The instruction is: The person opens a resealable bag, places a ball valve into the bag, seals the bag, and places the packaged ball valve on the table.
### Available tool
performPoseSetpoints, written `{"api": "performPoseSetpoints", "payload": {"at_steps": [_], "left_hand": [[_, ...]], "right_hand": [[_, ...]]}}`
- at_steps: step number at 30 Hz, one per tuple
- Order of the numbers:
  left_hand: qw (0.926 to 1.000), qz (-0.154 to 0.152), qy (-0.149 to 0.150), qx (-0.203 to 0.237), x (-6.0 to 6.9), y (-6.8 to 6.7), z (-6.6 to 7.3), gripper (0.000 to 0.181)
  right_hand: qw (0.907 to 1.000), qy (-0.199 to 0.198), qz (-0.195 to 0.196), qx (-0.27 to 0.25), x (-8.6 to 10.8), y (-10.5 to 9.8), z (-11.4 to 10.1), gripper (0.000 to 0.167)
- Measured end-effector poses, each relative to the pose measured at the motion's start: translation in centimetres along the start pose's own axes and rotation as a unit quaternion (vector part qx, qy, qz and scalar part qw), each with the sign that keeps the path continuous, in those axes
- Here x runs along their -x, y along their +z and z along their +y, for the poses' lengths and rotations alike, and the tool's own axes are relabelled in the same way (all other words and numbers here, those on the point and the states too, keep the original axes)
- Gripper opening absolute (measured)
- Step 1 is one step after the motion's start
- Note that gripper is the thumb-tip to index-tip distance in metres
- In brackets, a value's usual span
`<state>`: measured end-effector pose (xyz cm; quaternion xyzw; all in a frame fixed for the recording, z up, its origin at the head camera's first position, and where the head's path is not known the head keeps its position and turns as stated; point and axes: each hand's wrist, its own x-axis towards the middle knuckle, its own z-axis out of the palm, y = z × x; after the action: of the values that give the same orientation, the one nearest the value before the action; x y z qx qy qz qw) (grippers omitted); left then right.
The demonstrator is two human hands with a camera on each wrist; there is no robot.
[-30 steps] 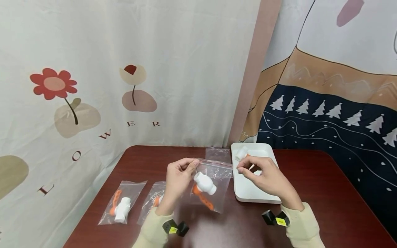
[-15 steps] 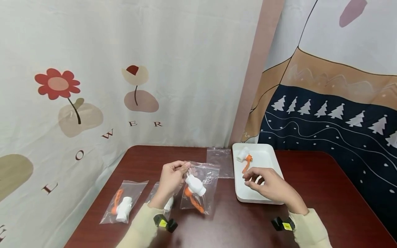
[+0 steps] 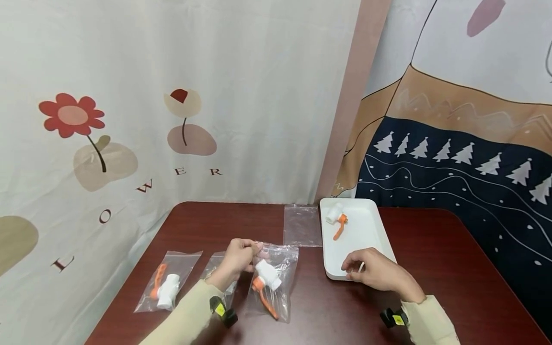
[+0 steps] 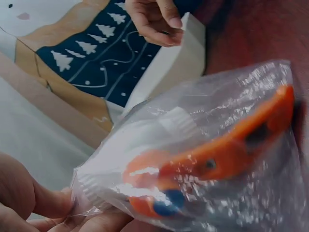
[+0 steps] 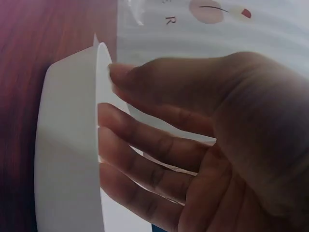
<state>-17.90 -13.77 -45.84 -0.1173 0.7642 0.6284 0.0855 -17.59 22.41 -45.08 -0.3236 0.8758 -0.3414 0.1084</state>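
Observation:
My left hand pinches the top corner of a clear zip bag in the head view. Inside it shows a white plastic ball valve with an orange lever handle, seen large in the left wrist view. Over the near end of a white tray hovers my right hand, fingers loosely curled around nothing. The right wrist view has its fingertips close to the tray's rim; contact cannot be told. A loose ball valve lies at the tray's far left.
At the left, another bagged ball valve lies on the dark red table. A further bag is partly hidden by my left hand and forearm. Left of the tray lies a flat clear bag. A printed curtain hangs behind.
My left hand has moved left and nearer with the bagged valve, lowering it toward the table. My right hand has drawn back toward the tray's near edge, uncovering the loose valve.

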Motion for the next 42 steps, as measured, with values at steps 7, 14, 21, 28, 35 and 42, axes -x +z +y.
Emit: {"api": "performPoseSetpoints", "payload": {"at_steps": [7, 14, 21, 28, 35, 42], "left_hand": [[0.9964, 0.019, 0.018, -0.081, -0.2, 0.5, -1.1, 0.014], [0.9599, 0.026, 0.109, -0.257, -0.3, 0.5, -1.4, 0.015], [0.9097, 0.038, 0.186, -0.369, -0.2, 0.2, -1.1, 0.018], [0.8509, 0.065, 0.243, -0.461, 0.5, 0.3, -0.5, 0.014], [0.8012, 0.135, 0.28, -0.511, 0.5, 1.1, 0.9, 0.022], [0.8353, 0.061, 0.271, -0.474, -1.1, 2.7, 2.5, 0.038]], "right_hand": [[0.9996, 0.011, -0.002, 0.027, 0.1, 0.1, 0.4, 0.016], [0.9992, 0.023, -0.002, 0.033, -0.1, 0.1, 0.5, 0.019], [0.9989, 0.034, -0.002, 0.032, -0.1, 0.1, 0.4, 0.019], [0.9991, 0.029, -0.001, 0.032, -0.1, 0.2, 0.6, 0.01], [0.9992, 0.027, -0.004, 0.03, -0.1, 0.0, 0.5, 0.011], [0.9994, 0.024, -0.003, 0.024, 0.0, 0.2, 0.7, 0.013]]}}
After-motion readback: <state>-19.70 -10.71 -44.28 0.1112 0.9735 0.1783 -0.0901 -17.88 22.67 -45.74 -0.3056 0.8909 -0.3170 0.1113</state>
